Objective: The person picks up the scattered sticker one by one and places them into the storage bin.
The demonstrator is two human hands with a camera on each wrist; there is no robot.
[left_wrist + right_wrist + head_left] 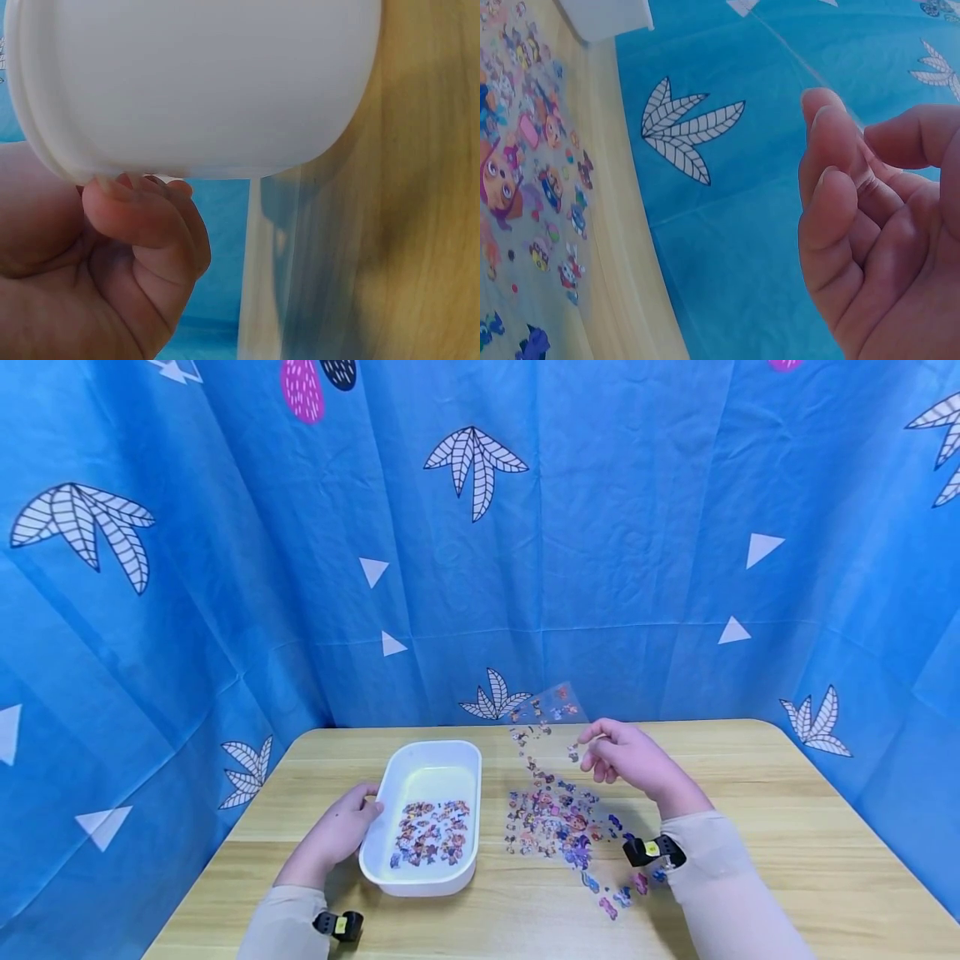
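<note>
My left hand (341,827) grips the left rim of a white plastic tub (474,793), which seems tilted in the left wrist view. Inside the tub, toward its near end, lie many small cartoon stickers (431,833). Raised over the right half of the table, my right hand (626,756) pinches the edge of a clear sticker sheet (551,714) between thumb and fingers. The sheet stands up, with small cartoon figures scattered across it. In the right wrist view only its thin edge shows at the fingertips. Below it, more colourful cartoon stickers (551,818) lie on the table.
Loose stickers (607,906) trail toward the table's near side, some beneath my right wrist. The light wooden table (787,827) ends at a blue patterned curtain (600,568) at the back and sides. A black band with a camera (652,850) sits on my right wrist.
</note>
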